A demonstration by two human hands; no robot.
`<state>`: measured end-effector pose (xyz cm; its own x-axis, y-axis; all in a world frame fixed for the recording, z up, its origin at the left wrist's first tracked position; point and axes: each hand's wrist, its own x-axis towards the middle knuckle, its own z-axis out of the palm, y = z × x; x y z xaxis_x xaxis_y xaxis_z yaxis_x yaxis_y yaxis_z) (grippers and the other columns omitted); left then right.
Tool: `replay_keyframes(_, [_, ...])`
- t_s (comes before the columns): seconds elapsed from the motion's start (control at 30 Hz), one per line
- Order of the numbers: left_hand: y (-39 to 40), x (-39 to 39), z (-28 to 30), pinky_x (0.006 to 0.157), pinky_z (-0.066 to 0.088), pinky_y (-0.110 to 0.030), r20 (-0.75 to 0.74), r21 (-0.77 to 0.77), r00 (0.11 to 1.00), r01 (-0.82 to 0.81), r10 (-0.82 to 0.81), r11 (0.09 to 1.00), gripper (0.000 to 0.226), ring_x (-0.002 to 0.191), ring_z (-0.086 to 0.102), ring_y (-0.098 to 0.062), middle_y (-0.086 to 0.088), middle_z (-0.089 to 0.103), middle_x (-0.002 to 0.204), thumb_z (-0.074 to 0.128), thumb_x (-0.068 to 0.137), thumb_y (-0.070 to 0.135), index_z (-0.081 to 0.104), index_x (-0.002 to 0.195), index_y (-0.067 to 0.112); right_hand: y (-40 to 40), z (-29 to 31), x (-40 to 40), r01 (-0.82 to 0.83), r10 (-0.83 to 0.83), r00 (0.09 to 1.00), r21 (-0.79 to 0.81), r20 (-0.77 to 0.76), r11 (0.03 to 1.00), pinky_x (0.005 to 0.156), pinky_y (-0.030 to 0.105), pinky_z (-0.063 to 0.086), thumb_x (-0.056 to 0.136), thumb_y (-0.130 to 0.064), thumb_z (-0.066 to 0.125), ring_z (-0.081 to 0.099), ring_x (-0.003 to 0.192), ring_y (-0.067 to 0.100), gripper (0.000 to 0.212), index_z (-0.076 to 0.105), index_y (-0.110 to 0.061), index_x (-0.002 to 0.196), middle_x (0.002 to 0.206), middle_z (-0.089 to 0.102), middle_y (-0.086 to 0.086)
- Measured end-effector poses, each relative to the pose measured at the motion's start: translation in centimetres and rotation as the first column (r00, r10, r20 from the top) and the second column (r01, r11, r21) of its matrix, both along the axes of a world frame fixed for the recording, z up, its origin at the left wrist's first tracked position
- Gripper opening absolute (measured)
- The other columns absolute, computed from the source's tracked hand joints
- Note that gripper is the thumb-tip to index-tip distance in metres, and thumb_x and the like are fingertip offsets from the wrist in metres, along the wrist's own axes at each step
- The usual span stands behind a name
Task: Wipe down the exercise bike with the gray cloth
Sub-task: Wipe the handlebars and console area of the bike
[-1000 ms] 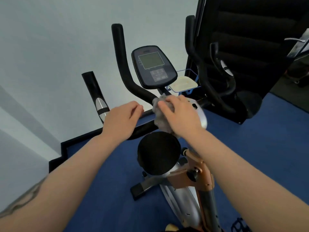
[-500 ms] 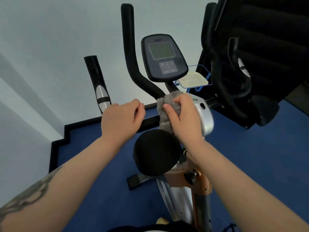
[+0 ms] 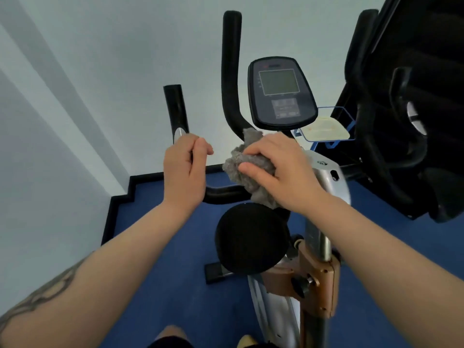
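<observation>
At the handlebar stem, below the console (image 3: 281,92), right hand (image 3: 283,172) clutches the bunched gray cloth (image 3: 251,169) against the exercise bike (image 3: 326,177). Left hand (image 3: 184,169) wraps the left handlebar (image 3: 223,194). Cloth judged soft, light; grip it wadded.

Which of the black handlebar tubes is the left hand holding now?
The short outer tube with the silver band. The left hand grips it below that band; the taller curved tube beside the console stands free.
</observation>
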<state>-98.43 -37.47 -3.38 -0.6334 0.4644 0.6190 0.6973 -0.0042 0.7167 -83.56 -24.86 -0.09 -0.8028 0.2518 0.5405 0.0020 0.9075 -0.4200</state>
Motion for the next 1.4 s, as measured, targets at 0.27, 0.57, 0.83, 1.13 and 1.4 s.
replay_keyframes(0.27, [-2.4,-3.4,-1.3,0.11,0.017,-0.032,-0.322,-0.257,0.943,0.002,-0.087,0.966,0.031,0.118,0.053,-0.001,0.007,0.065,0.111,0.035,0.103,0.019,0.064,0.093,0.017,-0.1,0.3,-1.6,-0.179,0.082,0.847,0.137,0.524,0.974,0.097,0.037,0.042,0.097,-0.05,0.043,0.06,0.096,0.012,0.037,0.062,-0.027,0.118,0.106,0.067,-0.011])
replay_keyframes(0.57, [-3.4,-6.9,-1.4,0.114,0.018,-0.039,-0.518,-0.353,0.788,0.156,-0.332,0.923,0.027,0.136,0.044,-0.009,0.003,0.058,0.133,0.04,0.101,0.02,0.065,0.108,0.016,-3.1,1.1,-3.8,-0.061,-0.099,0.666,0.186,0.74,0.981,0.069,0.033,0.032,0.1,-0.052,0.028,0.055,0.086,0.018,0.038,0.054,-0.026,0.111,0.095,0.062,-0.006])
replay_keyframes(0.83, [-1.7,-11.8,0.3,0.121,0.008,-0.036,-0.44,-0.401,0.744,0.338,-0.502,0.852,0.061,0.149,0.02,-0.017,0.001,0.032,0.156,0.061,0.083,0.057,0.056,0.128,0.015,-8.2,0.5,-5.5,0.378,-0.352,0.653,0.114,0.671,0.919,0.068,0.038,0.035,0.104,-0.035,0.03,0.043,0.075,0.02,0.03,0.037,-0.022,0.078,0.071,0.038,-0.007])
replay_keyframes(1.13, [1.1,-17.7,4.1,0.118,0.023,-0.034,-0.377,-0.384,0.706,0.47,-0.6,0.794,0.055,0.145,0.029,-0.016,0.001,0.039,0.152,0.057,0.094,0.033,0.044,0.144,0.014,-14.4,-0.2,-10.3,0.756,-0.692,0.578,0.036,0.433,0.654,0.068,0.029,0.038,0.103,-0.027,0.036,0.055,0.085,0.019,0.018,0.05,-0.017,0.107,0.104,0.056,0.0])
replay_keyframes(1.4, [3.9,-17.9,5.3,0.097,0.044,-0.02,-0.125,-0.302,0.638,0.705,-0.76,0.642,0.035,0.112,0.058,0.0,0.006,0.063,0.12,0.031,0.105,0.022,0.06,0.121,0.015,-12.3,0.5,-17.3,0.83,-0.791,0.546,-0.302,0.275,0.468,0.076,0.035,0.047,0.102,-0.047,0.033,0.063,0.09,0.022,0.034,0.054,-0.021,0.111,0.1,0.065,-0.003])
